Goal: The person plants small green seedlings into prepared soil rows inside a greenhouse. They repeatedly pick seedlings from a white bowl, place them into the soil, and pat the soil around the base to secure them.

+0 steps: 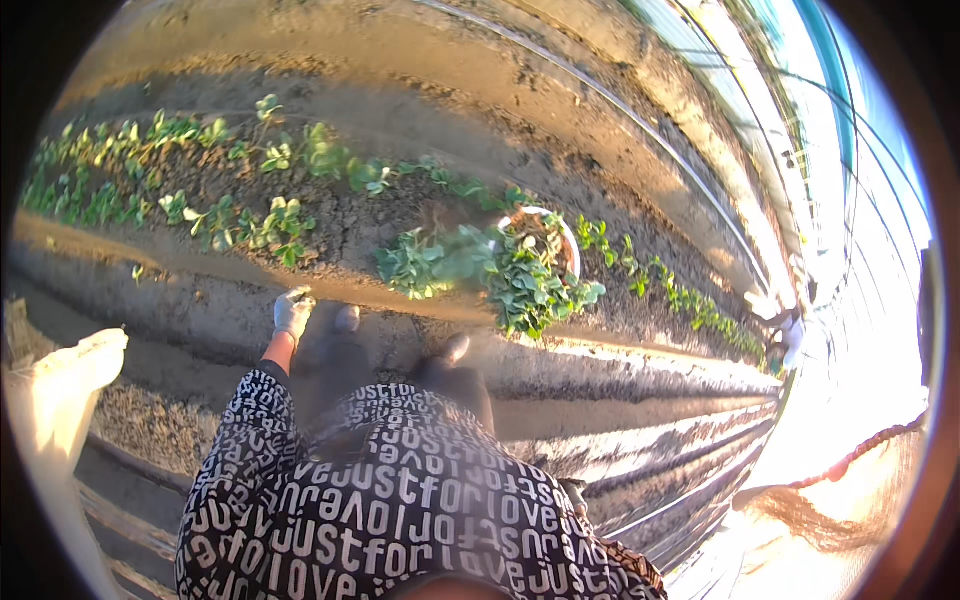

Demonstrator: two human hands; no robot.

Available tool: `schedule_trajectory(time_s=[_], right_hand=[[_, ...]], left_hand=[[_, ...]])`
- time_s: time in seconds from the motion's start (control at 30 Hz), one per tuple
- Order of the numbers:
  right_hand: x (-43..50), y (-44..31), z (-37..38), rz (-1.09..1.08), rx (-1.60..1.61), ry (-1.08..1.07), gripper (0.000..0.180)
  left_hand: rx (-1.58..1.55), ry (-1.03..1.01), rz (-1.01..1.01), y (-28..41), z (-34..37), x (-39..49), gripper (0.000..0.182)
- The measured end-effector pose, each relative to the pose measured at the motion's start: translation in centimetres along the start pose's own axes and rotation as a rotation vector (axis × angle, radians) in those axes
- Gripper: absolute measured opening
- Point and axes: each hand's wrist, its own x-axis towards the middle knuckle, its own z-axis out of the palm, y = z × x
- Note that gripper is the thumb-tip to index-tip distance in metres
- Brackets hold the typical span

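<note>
My left hand (294, 313), in a pale work glove, hangs over the near side of a raised soil bed (345, 225). Its fingers are bent, and a small dark spot shows by the fingertips; whether it grips anything is unclear. Just beyond it grow leafy young plants (285, 221) that look like strawberry seedlings. I do not see my right hand. Before me, on the bed, a white bucket (574, 251) holds leafy plants and brownish stems. A bunch of green plants (536, 292) lies against its near side, with another bunch (412, 262) to the left, partly blurred.
My shoes (454, 346) stand in the furrow beside the bed. More plant rows (690, 304) run off to the right. A thin pale pipe (600, 86) follows the far bed. Another person (789, 330) is at the far right, near the greenhouse's film wall (862, 300).
</note>
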Motion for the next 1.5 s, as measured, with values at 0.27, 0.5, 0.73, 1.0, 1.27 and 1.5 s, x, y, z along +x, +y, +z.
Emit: schedule_trajectory(time_s=[0.27, 0.5, 0.73, 1.0, 1.27, 1.5], right_hand=[[13.9, 5.6, -7.5, 0.137, 0.234, 0.037, 0.038], [27.2, -6.9, -8.1, 0.088, 0.007, -0.015, 0.029], [32.7, -13.6, -14.4, 0.174, -0.117, -0.050, 0.033], [38.5, -12.9, -18.3, 0.248, -0.043, -0.065, 0.033], [39.9, -13.0, -17.3, 0.257, 0.061, -0.148, 0.028], [42.4, -9.9, -16.1, 0.209, 0.061, -0.253, 0.029]], left_hand=[[0.343, -0.502, -0.095, -3.0, 28.8, 0.9, 0.014], [-0.152, -0.267, -0.729, -11.9, 42.3, 5.0, 0.033], [-0.346, -0.171, -0.435, -14.1, 41.7, 4.6, 0.032], [0.058, 0.089, -0.281, -9.1, 47.6, -5.5, 0.027], [0.151, -0.172, -0.144, -11.0, 64.9, -12.1, 0.026], [0.053, -0.277, -0.074, -21.4, 85.3, -6.8, 0.028]])
